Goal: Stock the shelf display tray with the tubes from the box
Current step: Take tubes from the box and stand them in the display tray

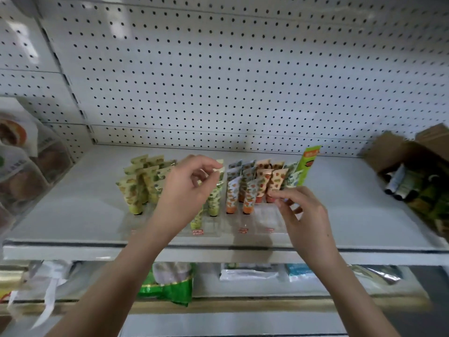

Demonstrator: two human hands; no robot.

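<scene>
Left hand [187,188] fingers pinch a green tube [216,193] above the display tray [264,222]; right hand [303,215] fingers curl, hold unclear. Next: seat it upright.

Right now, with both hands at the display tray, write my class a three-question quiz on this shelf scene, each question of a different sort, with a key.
1. True or false: the cardboard box stands on the shelf to the left of the display tray.
2. Multiple choice: the left hand pinches A) the top edge of a green-patterned tube; B) a price label; C) a box flap.
3. Fill in: the tubes in the tray stand with their caps pointing ___.
Key: 1 false, the box stands to the right of the tray; 2 A; 3 down.
</scene>
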